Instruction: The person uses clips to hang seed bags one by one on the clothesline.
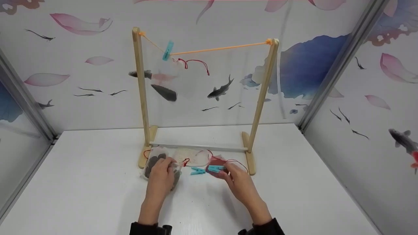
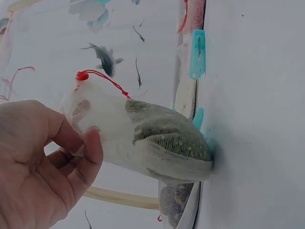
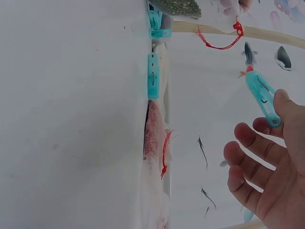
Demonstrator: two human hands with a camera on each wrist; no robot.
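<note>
My left hand point(image 1: 160, 178) pinches the top of a white mesh drawstring bag point(image 2: 114, 133) with dark green contents and a red cord. Its filled end hangs at the tabletop. My right hand point(image 1: 240, 182) pinches a blue clothespin point(image 3: 263, 98) between thumb and finger, other fingers loosely bent. Beneath that hand lies a mesh bag with reddish contents point(image 1: 214, 173); beside it are a pale-filled bag point(image 1: 187, 156) and another loose clothespin point(image 1: 197, 171). Another dark-filled bag point(image 1: 152, 163) lies by my left hand.
A wooden stand point(image 1: 140, 88) holds an orange string point(image 1: 218, 49). Near its left post, a blue clothespin point(image 1: 168, 50) clips a hanging mesh bag point(image 1: 165, 70), dark at its bottom; the string sags there. A white bar point(image 1: 199, 146) joins the stand's feet on the white table point(image 1: 81, 182).
</note>
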